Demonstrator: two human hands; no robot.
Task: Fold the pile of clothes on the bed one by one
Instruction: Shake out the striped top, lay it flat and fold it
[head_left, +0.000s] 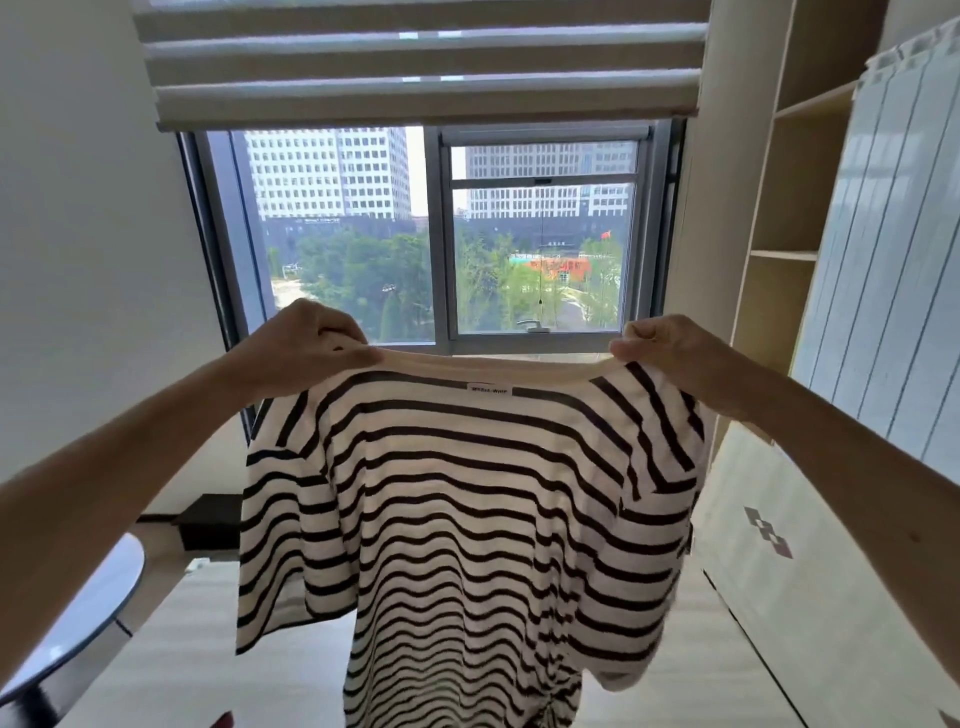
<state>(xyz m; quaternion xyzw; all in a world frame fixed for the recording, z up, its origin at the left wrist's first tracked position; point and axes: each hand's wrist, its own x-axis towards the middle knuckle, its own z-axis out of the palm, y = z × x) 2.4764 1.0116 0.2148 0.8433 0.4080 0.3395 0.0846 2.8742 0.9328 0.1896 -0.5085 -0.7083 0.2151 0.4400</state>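
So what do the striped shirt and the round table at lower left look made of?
The striped shirt: soft matte knit, probably cotton jersey; it drapes in ripples and light glows through. The round table: glossy top, maybe glass, going by its pale reflections.

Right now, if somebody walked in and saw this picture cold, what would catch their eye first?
First, the black-and-white striped T-shirt, held up in the middle of the view and hanging free. The left hand and the right hand each pinch its top edge beside the neckline. Behind it, the big window shows tall buildings and trees under a partly lowered blind.
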